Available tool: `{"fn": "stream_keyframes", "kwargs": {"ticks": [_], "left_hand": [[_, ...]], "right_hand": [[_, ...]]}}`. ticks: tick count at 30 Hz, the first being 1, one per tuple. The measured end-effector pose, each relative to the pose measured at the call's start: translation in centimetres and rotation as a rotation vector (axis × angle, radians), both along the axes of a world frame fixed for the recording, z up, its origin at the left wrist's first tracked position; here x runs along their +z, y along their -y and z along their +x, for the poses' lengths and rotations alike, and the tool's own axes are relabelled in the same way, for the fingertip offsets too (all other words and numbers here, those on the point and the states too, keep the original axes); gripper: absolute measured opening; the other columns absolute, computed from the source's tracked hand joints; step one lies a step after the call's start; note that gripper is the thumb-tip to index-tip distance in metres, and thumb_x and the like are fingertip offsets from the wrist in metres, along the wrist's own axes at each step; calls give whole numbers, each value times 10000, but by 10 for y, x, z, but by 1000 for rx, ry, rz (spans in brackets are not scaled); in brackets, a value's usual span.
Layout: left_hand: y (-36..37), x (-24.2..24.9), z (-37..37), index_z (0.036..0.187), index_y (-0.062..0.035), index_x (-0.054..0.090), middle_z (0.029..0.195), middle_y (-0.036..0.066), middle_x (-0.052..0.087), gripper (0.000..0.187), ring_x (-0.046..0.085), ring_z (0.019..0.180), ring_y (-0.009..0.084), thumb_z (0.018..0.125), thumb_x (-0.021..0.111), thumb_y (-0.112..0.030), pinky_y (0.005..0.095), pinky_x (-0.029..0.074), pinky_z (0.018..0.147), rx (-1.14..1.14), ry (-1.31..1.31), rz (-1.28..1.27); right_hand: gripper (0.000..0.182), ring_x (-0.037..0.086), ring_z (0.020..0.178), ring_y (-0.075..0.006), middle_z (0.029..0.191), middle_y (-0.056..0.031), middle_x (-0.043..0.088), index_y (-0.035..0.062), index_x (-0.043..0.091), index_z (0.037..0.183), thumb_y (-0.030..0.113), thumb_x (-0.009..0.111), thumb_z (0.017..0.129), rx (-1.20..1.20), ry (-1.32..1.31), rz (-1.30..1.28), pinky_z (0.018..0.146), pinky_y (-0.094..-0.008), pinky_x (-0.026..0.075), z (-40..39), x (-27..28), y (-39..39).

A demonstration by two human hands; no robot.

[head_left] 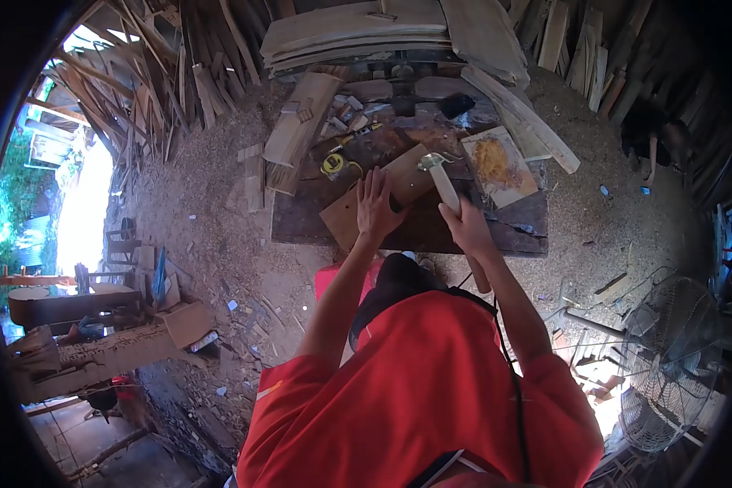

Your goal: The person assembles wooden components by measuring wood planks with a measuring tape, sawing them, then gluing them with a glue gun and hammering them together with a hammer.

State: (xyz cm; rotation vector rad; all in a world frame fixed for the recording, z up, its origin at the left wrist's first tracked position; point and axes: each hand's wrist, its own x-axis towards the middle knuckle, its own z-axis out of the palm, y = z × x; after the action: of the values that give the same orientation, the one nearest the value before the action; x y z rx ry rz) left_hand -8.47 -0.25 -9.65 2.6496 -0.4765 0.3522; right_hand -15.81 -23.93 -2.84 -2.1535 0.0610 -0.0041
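As left hand [377, 208] touches board [409, 173], right [468, 228] grips hammer [444, 186]

A woodworking shop — stacked planks [354, 31]; hammer [445, 185]; tape measure [332, 165]

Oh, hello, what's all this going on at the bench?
Someone in a red shirt is working with wood. The left hand is spread on a wooden board lying on the workbench. The right hand grips a hammer by its handle; whether its head touches the board isn't clear. A yellow tape measure lies nearby.
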Motion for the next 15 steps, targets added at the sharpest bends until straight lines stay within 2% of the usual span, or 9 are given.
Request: {"fn": "stream_keyframes", "kwargs": {"ticks": [2,5,8,11,15], "left_hand": [[1,5,-2,1573,-95,425,1627,209,380,997,321,1537,405,753,883,-430,557,235,1282,-4,10,5],[1,8,-5,1571,-142,443,1605,217,389,831,327,1527,421,840,811,-287,551,266,1275,-147,60,19],[-2,-9,-4,1563,-147,461,1585,224,400,716,345,1515,420,892,714,-150,537,298,1263,-314,156,136],[0,-10,-4,1562,-149,470,1590,227,393,692,361,1501,427,900,666,-104,528,313,1254,-316,109,116],[0,-7,-3,1569,-153,463,1592,236,388,709,372,1493,430,898,691,-138,534,321,1245,-319,81,124]], "right_hand": [[367,637,485,-240,655,-82,613,22,574,1007,380,648,1048,-59,-186,309,464,-385,496,-3,27,-1],[313,538,447,-90,650,-5,541,40,583,1043,347,631,1068,-125,-211,551,408,-285,427,-12,27,10],[276,518,414,-123,663,-16,538,49,573,1044,319,619,1076,-269,-238,628,387,-290,409,-20,12,29],[297,521,411,-147,673,-34,544,60,568,1084,353,619,1073,-400,-221,765,382,-310,425,-26,-5,52],[292,551,447,-169,681,-39,553,94,531,1040,370,620,1068,-538,-168,895,407,-336,455,-13,-25,81]]}}
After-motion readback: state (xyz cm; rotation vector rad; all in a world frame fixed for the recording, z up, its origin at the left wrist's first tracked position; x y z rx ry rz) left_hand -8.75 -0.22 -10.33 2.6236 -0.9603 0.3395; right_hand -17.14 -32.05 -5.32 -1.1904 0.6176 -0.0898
